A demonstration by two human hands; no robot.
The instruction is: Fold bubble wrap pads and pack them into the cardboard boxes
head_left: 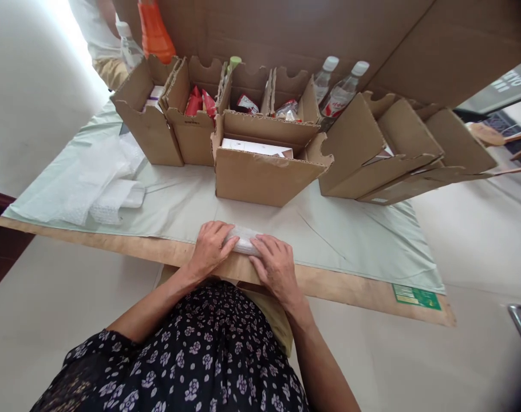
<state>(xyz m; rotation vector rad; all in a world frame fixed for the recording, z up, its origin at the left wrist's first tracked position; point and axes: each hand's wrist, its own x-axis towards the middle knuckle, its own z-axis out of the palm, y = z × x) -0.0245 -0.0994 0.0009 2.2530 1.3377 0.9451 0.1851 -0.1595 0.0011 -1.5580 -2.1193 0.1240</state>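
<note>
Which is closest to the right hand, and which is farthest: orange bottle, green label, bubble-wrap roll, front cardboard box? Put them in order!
From the right hand, in the head view:
1. Bubble-wrap roll: in its grip
2. Front cardboard box: just ahead
3. Green label: right, table edge
4. Orange bottle: far back left

On the dark panel (479,98) at the upper right, the letters "YO" seem readable; the marks near them are unclear; the green label (416,296) on the wooden table edge (338,286), the red bottle label (335,105) and the dark print (192,121) on one cardboard box (196,143) are too blurred for reading
</note>
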